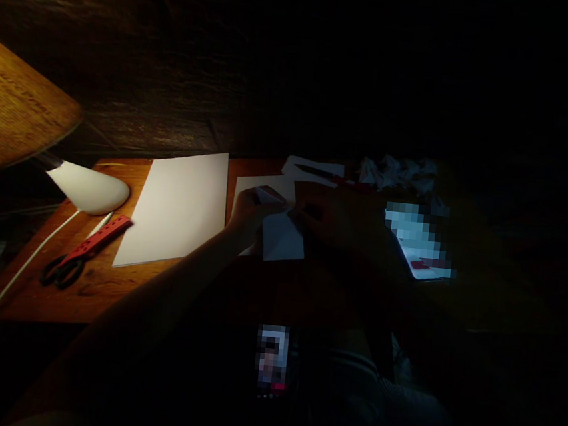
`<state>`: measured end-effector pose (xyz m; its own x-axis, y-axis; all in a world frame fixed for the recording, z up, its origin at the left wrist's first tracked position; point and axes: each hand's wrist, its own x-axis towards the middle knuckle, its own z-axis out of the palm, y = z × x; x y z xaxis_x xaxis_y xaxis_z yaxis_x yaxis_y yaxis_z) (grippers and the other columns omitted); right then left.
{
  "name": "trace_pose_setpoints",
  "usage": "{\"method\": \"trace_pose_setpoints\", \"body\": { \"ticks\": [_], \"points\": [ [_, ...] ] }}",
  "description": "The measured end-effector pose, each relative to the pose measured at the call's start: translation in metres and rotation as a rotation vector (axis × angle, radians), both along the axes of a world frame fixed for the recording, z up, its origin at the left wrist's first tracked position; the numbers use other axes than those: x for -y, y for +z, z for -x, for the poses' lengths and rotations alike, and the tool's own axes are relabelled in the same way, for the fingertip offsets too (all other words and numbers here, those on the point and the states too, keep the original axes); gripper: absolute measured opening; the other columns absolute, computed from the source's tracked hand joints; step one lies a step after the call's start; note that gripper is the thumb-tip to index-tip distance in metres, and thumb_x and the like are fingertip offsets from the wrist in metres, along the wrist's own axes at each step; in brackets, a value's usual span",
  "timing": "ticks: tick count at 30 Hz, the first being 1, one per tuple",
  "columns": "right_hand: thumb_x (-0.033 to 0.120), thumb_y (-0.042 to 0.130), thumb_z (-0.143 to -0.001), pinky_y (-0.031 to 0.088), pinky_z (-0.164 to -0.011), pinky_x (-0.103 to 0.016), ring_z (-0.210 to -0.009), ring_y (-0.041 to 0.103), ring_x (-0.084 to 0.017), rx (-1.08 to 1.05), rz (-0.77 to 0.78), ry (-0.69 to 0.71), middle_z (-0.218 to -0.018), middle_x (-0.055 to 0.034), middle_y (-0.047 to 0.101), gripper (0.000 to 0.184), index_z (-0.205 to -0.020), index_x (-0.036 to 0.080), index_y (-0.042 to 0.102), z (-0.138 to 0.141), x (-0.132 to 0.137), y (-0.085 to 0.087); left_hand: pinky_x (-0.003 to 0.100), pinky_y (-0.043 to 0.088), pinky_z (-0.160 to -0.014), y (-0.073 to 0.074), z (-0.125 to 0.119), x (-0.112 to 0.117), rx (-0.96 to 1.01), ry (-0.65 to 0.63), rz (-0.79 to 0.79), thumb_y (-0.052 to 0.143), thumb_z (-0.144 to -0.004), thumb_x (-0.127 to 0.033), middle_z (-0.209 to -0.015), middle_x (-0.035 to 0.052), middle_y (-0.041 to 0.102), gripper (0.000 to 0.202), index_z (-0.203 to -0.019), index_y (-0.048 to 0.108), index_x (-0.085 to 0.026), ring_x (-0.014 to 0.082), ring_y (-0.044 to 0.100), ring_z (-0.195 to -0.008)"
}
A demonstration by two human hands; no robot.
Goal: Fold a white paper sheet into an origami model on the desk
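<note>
Over the middle of the wooden table, my left hand (248,213) is closed on a folded piece of white paper (284,238). One flap of the paper stands up between the thumb and fingers. My right hand (320,215), deep in shadow, has its bent fingers closed at the paper's upper right edge. Beneath the hands lies another white sheet (267,183). A stack of white paper (178,209) rests to the left of my left hand. Behind my right hand, a dark blade with a red handle (340,178) lies across a paper piece (313,163).
A lamp with a white base (93,189) and wooden shade (17,107) stands left, its cord trailing. Black-handled scissors (65,271) lie by a red holed strip (98,238). Crumpled paper (398,174) and a lit phone (416,242) are right; another lit screen (272,362) is below the table edge.
</note>
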<state>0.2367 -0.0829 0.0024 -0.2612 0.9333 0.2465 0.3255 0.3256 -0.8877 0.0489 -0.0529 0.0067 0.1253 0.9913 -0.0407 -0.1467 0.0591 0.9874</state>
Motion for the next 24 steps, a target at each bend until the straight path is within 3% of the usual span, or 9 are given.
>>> {"method": "trace_pose_setpoints", "body": {
  "ticks": [6,10,14,18,24],
  "points": [
    [0.04,0.064,-0.092,0.046,-0.068,-0.03,-0.072,0.062,-0.017,-0.002,-0.024,0.001,-0.079,-0.0035,0.072,0.024,-0.08,0.02,0.069,-0.004,0.001,0.0,0.026,0.05,-0.058,0.002,0.006,-0.01,0.105,0.011,0.017,0.085,-0.062,-0.022,-0.06,-0.0018,0.059,0.027,-0.058,0.058,-0.017,0.0107,0.059,-0.057],
    [0.039,0.065,-0.093,0.046,-0.066,-0.03,-0.07,0.062,-0.017,0.015,0.011,-0.009,-0.078,-0.0036,0.072,0.024,-0.079,0.02,0.069,-0.005,0.003,0.002,0.024,0.05,-0.059,0.005,0.009,-0.014,0.181,0.049,0.03,0.081,-0.062,-0.014,-0.06,-0.0035,0.056,0.031,-0.054,0.052,-0.018,0.0077,0.055,-0.057],
    [0.039,0.065,-0.094,0.046,-0.069,-0.029,-0.073,0.064,-0.017,0.023,0.001,-0.003,-0.083,-0.0042,0.074,0.023,-0.084,0.019,0.072,-0.004,0.0,-0.003,0.022,0.046,-0.056,0.003,0.008,-0.014,0.226,0.06,0.053,0.081,-0.06,-0.013,-0.058,-0.0036,0.055,0.031,-0.054,0.051,-0.018,0.0077,0.054,-0.055],
    [0.044,0.066,-0.092,0.042,-0.065,-0.029,-0.067,0.06,-0.015,0.027,0.019,-0.017,-0.074,-0.0025,0.07,0.029,-0.078,0.018,0.069,-0.004,-0.003,-0.009,0.022,0.041,-0.051,0.002,0.007,-0.016,0.271,0.068,0.096,0.082,-0.057,-0.015,-0.054,-0.0031,0.053,0.03,-0.05,0.053,-0.018,0.0082,0.051,-0.053],
    [0.035,0.065,-0.09,0.043,-0.068,-0.029,-0.073,0.063,-0.016,0.077,0.001,-0.006,-0.082,-0.0034,0.073,0.02,-0.083,0.018,0.071,-0.006,-0.001,-0.008,0.023,0.046,-0.056,0.001,0.017,-0.025,0.26,0.132,0.053,0.079,-0.064,-0.017,-0.058,-0.0011,0.058,0.023,-0.054,0.059,-0.018,0.0098,0.056,-0.058]
  ]
}}
